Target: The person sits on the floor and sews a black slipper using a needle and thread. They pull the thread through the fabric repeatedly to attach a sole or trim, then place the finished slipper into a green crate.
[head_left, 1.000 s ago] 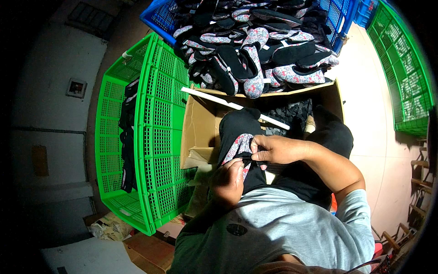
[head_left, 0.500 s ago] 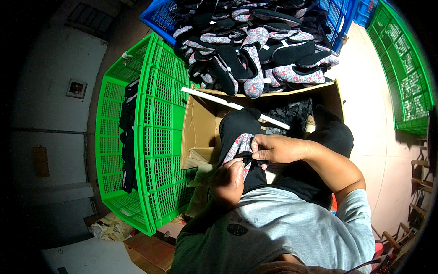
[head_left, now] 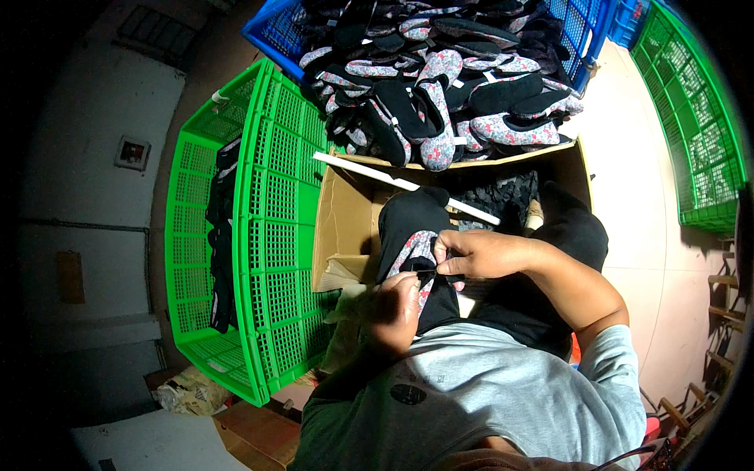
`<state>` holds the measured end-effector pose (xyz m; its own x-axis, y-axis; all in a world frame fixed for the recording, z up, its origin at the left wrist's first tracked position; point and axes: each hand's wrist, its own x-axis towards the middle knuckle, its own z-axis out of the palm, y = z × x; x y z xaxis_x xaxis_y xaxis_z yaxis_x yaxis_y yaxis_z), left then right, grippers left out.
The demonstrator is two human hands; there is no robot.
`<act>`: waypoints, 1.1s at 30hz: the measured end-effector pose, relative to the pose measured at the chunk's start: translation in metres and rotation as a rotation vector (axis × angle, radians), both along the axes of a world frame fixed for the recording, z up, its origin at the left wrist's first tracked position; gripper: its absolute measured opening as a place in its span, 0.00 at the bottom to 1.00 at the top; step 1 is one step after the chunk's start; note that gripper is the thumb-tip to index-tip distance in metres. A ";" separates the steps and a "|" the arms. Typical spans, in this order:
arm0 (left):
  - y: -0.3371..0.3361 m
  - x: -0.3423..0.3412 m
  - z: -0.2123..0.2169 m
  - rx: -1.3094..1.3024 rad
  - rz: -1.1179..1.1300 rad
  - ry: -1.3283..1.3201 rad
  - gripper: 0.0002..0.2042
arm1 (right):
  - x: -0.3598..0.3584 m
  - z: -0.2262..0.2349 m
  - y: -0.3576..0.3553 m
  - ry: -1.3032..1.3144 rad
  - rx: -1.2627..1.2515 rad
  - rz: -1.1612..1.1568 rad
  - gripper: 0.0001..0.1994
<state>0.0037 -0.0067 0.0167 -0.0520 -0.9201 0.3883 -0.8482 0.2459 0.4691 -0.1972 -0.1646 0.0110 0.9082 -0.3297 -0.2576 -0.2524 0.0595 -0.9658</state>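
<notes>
On my left thigh lies a floral cloth shoe [head_left: 415, 246], white-grey with red flecks and a black lining. My left hand [head_left: 396, 311] is closed on its near edge, thumb and fingers pinched together. From the right, my right hand [head_left: 485, 255] pinches the black edge at the opening, thumb against fingers. The two hands' fingertips are close together, with a dark strip between them. Whether a small tool or thread is in the fingers I cannot make out. Part of the shoe is hidden under both hands.
Ahead, a blue crate [head_left: 584, 47] is heaped with similar floral and black shoes [head_left: 514, 129]. An open cardboard box [head_left: 334, 212] surrounds my knees, a white strip [head_left: 365, 169] across it. Green crates stand left [head_left: 283, 228] and far right [head_left: 691, 118]; the left one holds dark pieces [head_left: 222, 235].
Both hands keep their grip on the shoe. The right fingertips have shifted slightly, and more of the black edge shows between the two hands.
</notes>
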 end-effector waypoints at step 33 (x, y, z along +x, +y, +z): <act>-0.043 0.022 0.026 0.139 0.041 -0.035 0.10 | 0.011 -0.005 -0.023 -0.218 -0.079 -0.170 0.13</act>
